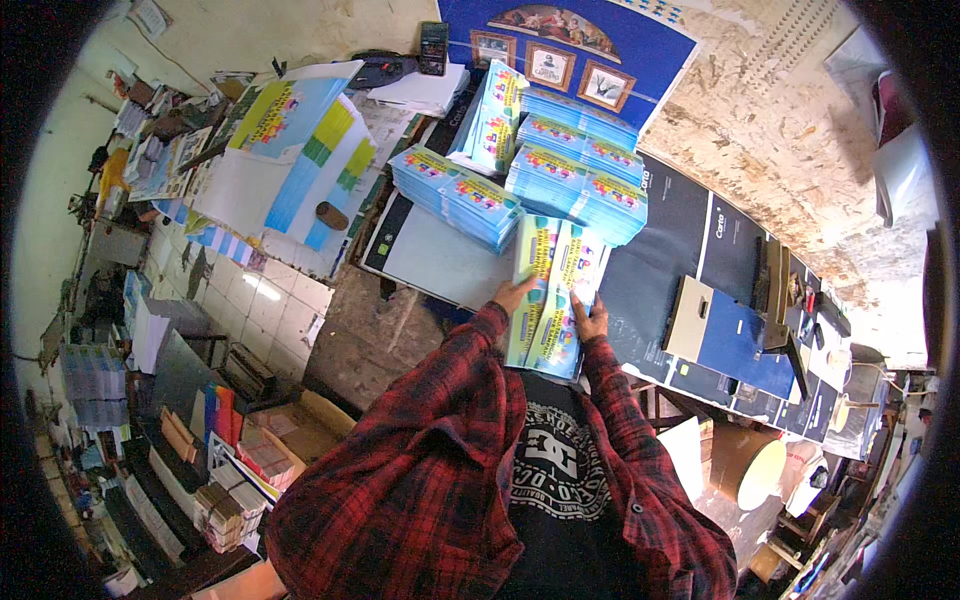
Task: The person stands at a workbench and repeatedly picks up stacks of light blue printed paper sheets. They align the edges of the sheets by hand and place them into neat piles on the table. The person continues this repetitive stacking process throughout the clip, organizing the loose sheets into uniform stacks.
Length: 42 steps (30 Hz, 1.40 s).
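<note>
In front of my body, at the near edge of the table, lies a stack of printed booklets (542, 300) with yellow, green and blue covers. My left hand (514, 294) grips its left side, and my right hand (590, 320) holds the right side with the thumb on top. The fingers under the edges are hidden. Just beyond are more piles of the same prints: a wide pile (455, 198) to the left, taller piles (580, 185) to the right and a leaning pile (492, 120) farther back.
A dark tabletop (650, 290) runs right to a blue board (740, 345) and a beige board (689, 318). Large printed sheets (290, 130) cover a table at left, with a brown roll (331, 215) on them. A phone (433, 48) stands at the back. Cartons (290, 440) sit lower left.
</note>
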Tool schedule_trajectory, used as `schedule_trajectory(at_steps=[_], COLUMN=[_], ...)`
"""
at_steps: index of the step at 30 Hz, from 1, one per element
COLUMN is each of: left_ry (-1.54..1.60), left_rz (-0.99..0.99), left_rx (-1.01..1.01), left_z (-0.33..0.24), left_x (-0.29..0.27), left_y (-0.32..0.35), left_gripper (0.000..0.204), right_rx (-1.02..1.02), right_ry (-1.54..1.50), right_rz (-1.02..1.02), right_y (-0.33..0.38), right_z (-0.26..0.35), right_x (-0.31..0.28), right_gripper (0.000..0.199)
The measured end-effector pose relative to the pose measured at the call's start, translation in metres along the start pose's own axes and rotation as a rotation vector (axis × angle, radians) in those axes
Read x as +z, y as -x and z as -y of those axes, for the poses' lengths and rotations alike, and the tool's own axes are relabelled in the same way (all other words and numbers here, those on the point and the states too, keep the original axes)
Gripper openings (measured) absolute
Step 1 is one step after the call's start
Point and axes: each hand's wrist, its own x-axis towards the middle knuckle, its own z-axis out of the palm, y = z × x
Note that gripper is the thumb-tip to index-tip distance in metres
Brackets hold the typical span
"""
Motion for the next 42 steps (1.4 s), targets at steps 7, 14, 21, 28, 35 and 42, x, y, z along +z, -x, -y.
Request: schedule_trajectory(at_steps=[7, 14, 21, 28, 35, 42], left_ry=[0.257, 0.015, 0.345, -0.033, 0.315, 0.304], left_rz=[0.154, 0.013, 0.062, 0.078, 0.101, 0.071], left_rx=[-0.018, 0.140, -0.112, 0.006, -0.074, -0.008], left_z=[-0.021, 0.008, -0.002, 0.003, 0.025, 0.011], left_x=[-0.025, 0.014, 0.012, 0.026, 0.021, -0.026], left_y=[0.032, -0.012, 0.004, -0.005, -0.011, 0.017], left_gripper=[0.042, 0.051, 0.052, 0.051, 0.054, 0.043], right_rx=[-0.187, -0.003, -0.171, 0.023, -0.182, -0.132], right_ry=[0.595, 0.517, 0.312, 0.270, 0.024, 0.494], right_rz=[-0.268, 0.045, -0.020, 0.046, -0.015, -0.299], right_y=[0.010, -0.003, -0.008, -0.006, -0.010, 0.003], right_z=[-0.012, 0.008, -0.014, 0.012, -0.004, 0.012], right_x=[-0.004, 0.013, -0.009, 0.002, 0.006, 0.007], right_gripper=[0.054, 0.047, 0.061, 0.112, 0.065, 0.064])
